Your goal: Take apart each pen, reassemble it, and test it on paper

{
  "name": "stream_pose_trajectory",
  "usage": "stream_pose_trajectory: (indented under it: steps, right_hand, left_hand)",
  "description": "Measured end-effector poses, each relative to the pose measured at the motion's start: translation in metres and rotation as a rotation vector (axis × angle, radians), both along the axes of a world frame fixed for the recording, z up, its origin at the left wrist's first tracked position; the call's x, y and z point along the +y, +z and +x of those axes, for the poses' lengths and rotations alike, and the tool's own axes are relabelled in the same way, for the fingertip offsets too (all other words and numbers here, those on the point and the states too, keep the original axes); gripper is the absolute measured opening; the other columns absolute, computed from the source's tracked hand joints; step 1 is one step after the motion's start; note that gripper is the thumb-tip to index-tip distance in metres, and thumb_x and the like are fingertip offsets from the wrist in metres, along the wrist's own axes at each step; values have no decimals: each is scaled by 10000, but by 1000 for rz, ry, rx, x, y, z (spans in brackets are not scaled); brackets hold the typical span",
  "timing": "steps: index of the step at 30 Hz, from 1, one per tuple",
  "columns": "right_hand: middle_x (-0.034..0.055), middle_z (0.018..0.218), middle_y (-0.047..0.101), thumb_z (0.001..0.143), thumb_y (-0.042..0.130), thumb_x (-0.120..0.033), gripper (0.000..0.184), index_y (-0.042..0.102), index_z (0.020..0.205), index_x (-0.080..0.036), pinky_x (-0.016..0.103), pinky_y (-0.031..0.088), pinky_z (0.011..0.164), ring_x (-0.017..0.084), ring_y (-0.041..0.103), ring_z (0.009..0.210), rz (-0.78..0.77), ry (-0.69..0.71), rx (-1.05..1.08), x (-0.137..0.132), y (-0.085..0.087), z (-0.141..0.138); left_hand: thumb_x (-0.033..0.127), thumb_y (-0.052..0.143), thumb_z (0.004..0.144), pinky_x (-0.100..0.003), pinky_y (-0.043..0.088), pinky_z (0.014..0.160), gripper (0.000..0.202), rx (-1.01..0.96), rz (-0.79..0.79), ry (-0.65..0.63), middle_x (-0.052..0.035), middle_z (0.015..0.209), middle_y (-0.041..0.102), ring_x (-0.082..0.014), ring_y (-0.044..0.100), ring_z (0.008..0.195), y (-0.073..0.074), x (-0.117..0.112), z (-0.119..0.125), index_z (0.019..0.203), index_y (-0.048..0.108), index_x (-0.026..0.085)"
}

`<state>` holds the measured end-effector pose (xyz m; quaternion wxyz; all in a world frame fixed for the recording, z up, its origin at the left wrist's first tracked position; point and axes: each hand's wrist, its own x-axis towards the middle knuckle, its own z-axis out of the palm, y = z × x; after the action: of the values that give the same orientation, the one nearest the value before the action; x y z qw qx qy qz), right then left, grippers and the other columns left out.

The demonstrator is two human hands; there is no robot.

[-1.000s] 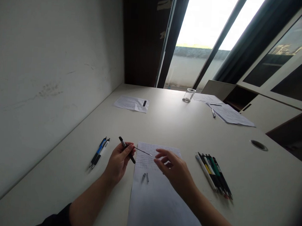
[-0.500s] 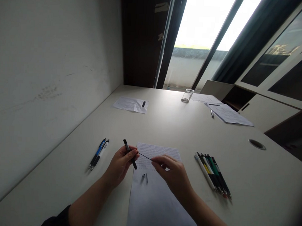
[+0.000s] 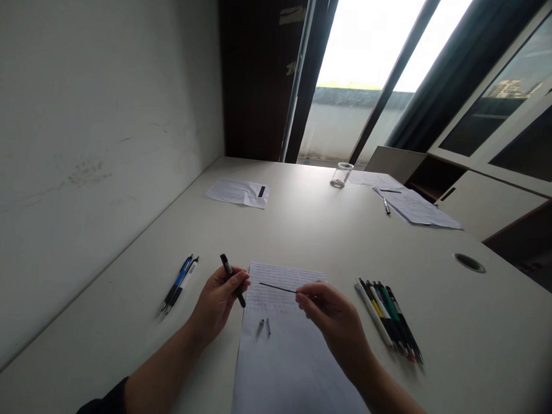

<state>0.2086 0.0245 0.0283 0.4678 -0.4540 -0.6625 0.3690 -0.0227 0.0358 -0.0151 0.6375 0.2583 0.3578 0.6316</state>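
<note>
My left hand (image 3: pixel 221 297) is closed around a black pen barrel (image 3: pixel 226 264), which slants from upper left to lower right. In my right hand (image 3: pixel 329 307), thumb and fingers pinch one end of a thin dark pen refill (image 3: pixel 276 287); its other end points left, apart from the left hand. Both hands are over a sheet of paper (image 3: pixel 287 366) with lines of writing on its upper part. A small pen tip (image 3: pixel 260 324) and a thin spring-like piece (image 3: pixel 268 327) lie on the sheet between my hands.
Two pens (image 3: pixel 180 283) lie at the left. Several pens (image 3: pixel 387 322) are lined up at the right. Farther back are a plastic-covered paper (image 3: pixel 237 192), a glass jar (image 3: pixel 341 175), more papers (image 3: pixel 422 207) with a pen (image 3: pixel 386 206), and a round table hole (image 3: pixel 469 263).
My right hand has moved right, drawing the refill away from the left hand, so a gap now shows between them. The left hand has shifted slightly left with the pen barrel.
</note>
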Motion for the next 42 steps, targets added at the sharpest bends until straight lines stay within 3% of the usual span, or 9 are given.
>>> stream_pose_trajectory:
  steps: [4, 7, 10, 12, 17, 23, 32, 35, 42]
  right_hand:
    - [23, 761, 639, 847, 703, -344, 163, 680, 879, -186, 245, 498, 556, 140, 571, 643, -97, -19, 114, -5, -5, 13]
    - [25, 782, 636, 867, 683, -313, 120, 671, 882, -195, 250, 510, 561, 146, 585, 661, -45, -27, 81, -7, -7, 22]
    - [34, 815, 642, 886, 649, -226, 33, 666, 911, -210, 261, 527, 577, 152, 606, 686, 172, -7, -56, -10, -9, 30]
    - [39, 834, 651, 882, 632, -151, 103, 667, 950, -220, 277, 540, 614, 155, 614, 709, 371, 51, -191, -13, -10, 35]
    - [57, 862, 670, 896, 581, -57, 203, 659, 1038, -181, 304, 515, 673, 165, 606, 762, 658, 282, -552, -24, -15, 41]
    - [34, 813, 644, 970, 527, -119, 119, 632, 937, -165, 302, 436, 650, 149, 562, 727, 705, 425, -806, -33, -17, 31]
    - [17, 766, 620, 992, 512, -157, 149, 634, 908, -173, 284, 398, 617, 143, 542, 705, 700, 480, -893, -35, -15, 22]
    - [37, 827, 647, 988, 515, -155, 130, 643, 976, -172, 296, 423, 643, 158, 566, 748, 681, 471, -883, -34, -17, 25]
    - [45, 855, 672, 976, 508, -135, 147, 647, 974, -186, 309, 453, 641, 163, 581, 723, 642, 468, -816, -33, -17, 25]
  left_hand:
    - [306, 807, 770, -231, 534, 766, 230, -32, 12, 66, -40, 859, 701, -118, 660, 774, -1, 2, -2, 894, 723, 131]
    - [381, 779, 792, -263, 525, 834, 294, -29, 12, 108, -60, 902, 706, -142, 661, 850, -2, 2, -3, 938, 731, 130]
    - [395, 789, 776, -291, 499, 899, 303, -10, -1, 145, -61, 941, 705, -155, 644, 918, -3, 3, -3, 937, 741, 143]
    - [408, 802, 755, -290, 492, 897, 302, 5, -18, 185, -53, 953, 698, -151, 630, 922, -4, 4, -4, 910, 747, 154]
    - [444, 827, 708, -198, 479, 736, 346, 46, -58, 236, -16, 850, 656, -90, 579, 750, -5, 3, -6, 886, 757, 155]
    - [406, 829, 718, -153, 475, 622, 349, -15, -55, 171, -2, 770, 604, -66, 535, 652, -5, 1, -7, 937, 756, 144]
    - [364, 790, 780, -167, 498, 648, 291, -51, 7, 117, -32, 851, 626, -51, 535, 637, -2, 1, -5, 935, 746, 122]
    - [372, 761, 806, -187, 488, 662, 270, 86, 82, 115, -29, 854, 621, -67, 536, 653, 1, -2, -5, 946, 741, 142]
    - [381, 717, 828, -236, 429, 569, 230, 675, 260, 53, -16, 719, 591, -120, 524, 567, 0, -5, -3, 906, 751, 167]
